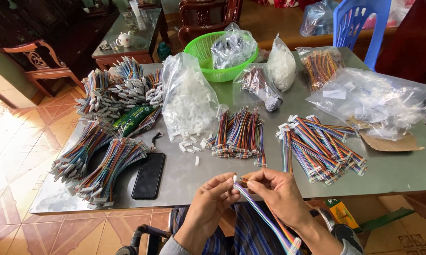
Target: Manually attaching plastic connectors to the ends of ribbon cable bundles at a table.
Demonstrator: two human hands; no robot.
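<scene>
One flat multicoloured ribbon cable (pixel 265 218) runs between two hands at the near edge of the grey metal tabletop (pixel 402 170) (which carries five clear plastic bags, one green basket (pixel 201 52) and one black phone (pixel 149 175)). The left hand (pixel 212 198) and right hand (pixel 276 191) both have a closed grip, pinching the cable's small white end connector (pixel 235 179). The striped cable trails down toward the lap.

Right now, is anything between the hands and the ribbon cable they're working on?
No. The left hand and right hand both already pinch the multicoloured ribbon cable at its white connector end, just off the table edge. Nothing visible sits between fingers and cable.
</scene>
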